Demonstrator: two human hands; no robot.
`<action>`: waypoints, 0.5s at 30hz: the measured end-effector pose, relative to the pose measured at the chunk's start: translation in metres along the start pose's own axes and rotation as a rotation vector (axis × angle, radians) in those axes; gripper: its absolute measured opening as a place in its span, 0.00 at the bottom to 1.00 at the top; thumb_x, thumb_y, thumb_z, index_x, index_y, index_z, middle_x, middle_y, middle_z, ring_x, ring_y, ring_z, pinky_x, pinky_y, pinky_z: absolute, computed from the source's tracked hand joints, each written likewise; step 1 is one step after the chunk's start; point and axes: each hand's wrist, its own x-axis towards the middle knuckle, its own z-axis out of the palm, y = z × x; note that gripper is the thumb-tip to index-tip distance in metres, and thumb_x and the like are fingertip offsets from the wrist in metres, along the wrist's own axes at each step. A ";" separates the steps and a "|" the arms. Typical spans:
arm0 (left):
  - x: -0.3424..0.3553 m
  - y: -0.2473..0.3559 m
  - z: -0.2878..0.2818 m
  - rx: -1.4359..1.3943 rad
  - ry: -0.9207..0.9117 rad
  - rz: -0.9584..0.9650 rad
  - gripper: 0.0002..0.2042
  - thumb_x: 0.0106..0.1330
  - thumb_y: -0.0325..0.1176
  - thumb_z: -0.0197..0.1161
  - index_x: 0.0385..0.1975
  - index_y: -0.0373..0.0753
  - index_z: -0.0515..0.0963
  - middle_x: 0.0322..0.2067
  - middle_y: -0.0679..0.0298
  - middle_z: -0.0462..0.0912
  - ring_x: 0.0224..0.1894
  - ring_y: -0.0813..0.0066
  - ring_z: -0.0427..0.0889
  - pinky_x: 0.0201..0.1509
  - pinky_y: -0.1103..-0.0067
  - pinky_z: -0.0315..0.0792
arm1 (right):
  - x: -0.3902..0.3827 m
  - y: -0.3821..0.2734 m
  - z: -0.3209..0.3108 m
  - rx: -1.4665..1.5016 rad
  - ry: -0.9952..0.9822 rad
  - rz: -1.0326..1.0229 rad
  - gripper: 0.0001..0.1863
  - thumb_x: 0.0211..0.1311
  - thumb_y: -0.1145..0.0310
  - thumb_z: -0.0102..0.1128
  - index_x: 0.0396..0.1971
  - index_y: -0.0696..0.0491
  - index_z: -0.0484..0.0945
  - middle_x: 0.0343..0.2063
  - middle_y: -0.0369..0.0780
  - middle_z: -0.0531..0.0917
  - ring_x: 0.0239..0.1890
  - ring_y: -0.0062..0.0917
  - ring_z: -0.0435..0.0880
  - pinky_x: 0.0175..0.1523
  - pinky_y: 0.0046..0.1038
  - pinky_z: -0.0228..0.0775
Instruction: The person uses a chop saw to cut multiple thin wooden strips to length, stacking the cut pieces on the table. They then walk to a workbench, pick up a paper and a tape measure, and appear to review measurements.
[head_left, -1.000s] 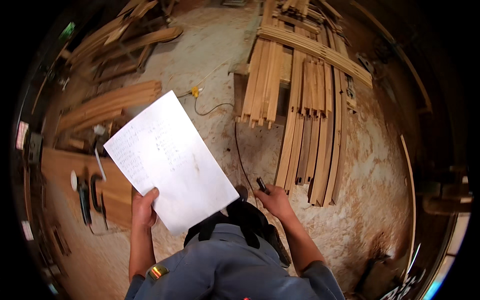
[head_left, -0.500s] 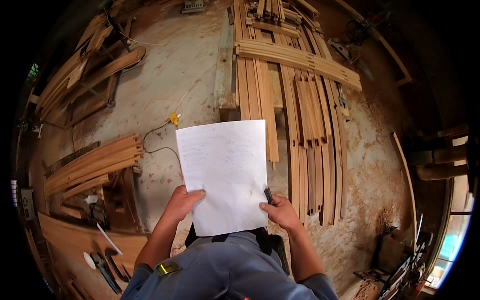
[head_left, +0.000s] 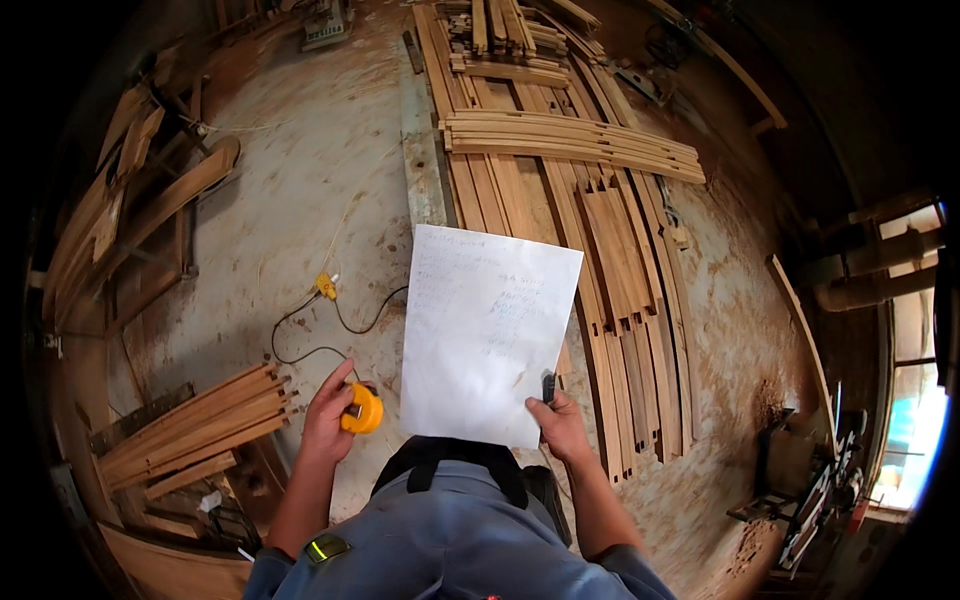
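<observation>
A white sheet of paper (head_left: 485, 340) with faint handwriting is upheld in front of my waist. My right hand (head_left: 562, 422) pinches its lower right edge, thumb on the front face. A short black pen or marker (head_left: 548, 386) sticks up from that same hand. My left hand (head_left: 324, 418) is off to the left, apart from the paper, and grips a round yellow tape measure (head_left: 368, 412). Its index finger points upward; the tape measure hides part of the other fingers.
Long wooden strips (head_left: 570, 140) with slots lie stacked ahead and to the right. More notched boards (head_left: 195, 425) lie at the lower left. On the stained concrete floor, a yellow plug connector (head_left: 326, 287) sits on a dark cord. A machine (head_left: 325, 28) stands far ahead.
My left hand has let go of the paper's left edge and moved left, and the tape measure now shows in it. The paper has tilted and shifted right in view, still in my right hand.
</observation>
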 end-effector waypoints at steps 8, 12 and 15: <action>0.012 0.037 -0.003 0.226 -0.141 -0.291 0.11 0.71 0.31 0.46 0.44 0.32 0.73 0.35 0.56 0.81 0.35 0.71 0.80 0.40 0.77 0.75 | 0.081 -0.029 0.009 0.194 0.177 -0.067 0.08 0.64 0.72 0.57 0.41 0.57 0.79 0.25 0.33 0.82 0.21 0.13 0.76 0.24 0.19 0.66; 0.037 0.054 0.045 0.689 -0.250 -0.336 0.12 0.69 0.33 0.54 0.43 0.32 0.78 0.33 0.62 0.82 0.34 0.79 0.78 0.40 0.82 0.72 | 0.129 -0.013 -0.002 0.186 0.309 -0.183 0.06 0.63 0.71 0.58 0.37 0.55 0.79 0.21 0.33 0.80 0.14 0.14 0.72 0.15 0.19 0.60; 0.071 0.058 0.049 0.944 -0.397 -0.236 0.12 0.68 0.33 0.56 0.42 0.32 0.78 0.33 0.62 0.82 0.35 0.79 0.79 0.41 0.82 0.72 | 0.130 -0.031 0.005 0.295 0.387 -0.065 0.05 0.63 0.72 0.59 0.36 0.56 0.78 0.21 0.32 0.79 0.14 0.13 0.70 0.16 0.20 0.57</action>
